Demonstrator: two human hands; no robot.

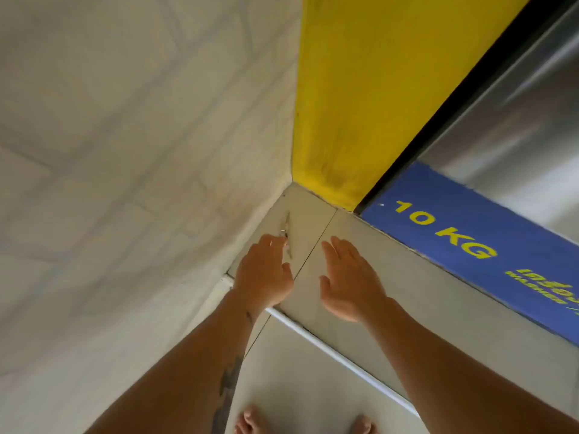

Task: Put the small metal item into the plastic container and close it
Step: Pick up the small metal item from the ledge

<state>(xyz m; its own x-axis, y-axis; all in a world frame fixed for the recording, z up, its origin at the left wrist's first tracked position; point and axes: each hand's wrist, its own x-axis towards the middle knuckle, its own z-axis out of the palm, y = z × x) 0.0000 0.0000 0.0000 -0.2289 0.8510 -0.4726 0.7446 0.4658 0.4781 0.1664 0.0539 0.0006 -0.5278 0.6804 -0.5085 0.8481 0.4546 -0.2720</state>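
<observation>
A small, thin metal item (284, 229) lies on the raised tiled ledge (316, 220), close to the corner where the white wall meets the yellow panel. My left hand (264, 274) reaches over the ledge. Its fingertips are at the near end of the item and its thumb is held apart from them, so nothing is pinched. To the right, my right hand (351, 280) hovers flat above the ledge with its fingers stretched out, holding nothing. No plastic container is in view.
A white brick-pattern wall (125, 151) closes the left side and a yellow panel (376, 89) the back. A steel washer with a blue "10 KG" strip (470, 245) stands at the right. A white edge strip (329, 349) borders the ledge, and bare toes (250, 424) show on the floor below.
</observation>
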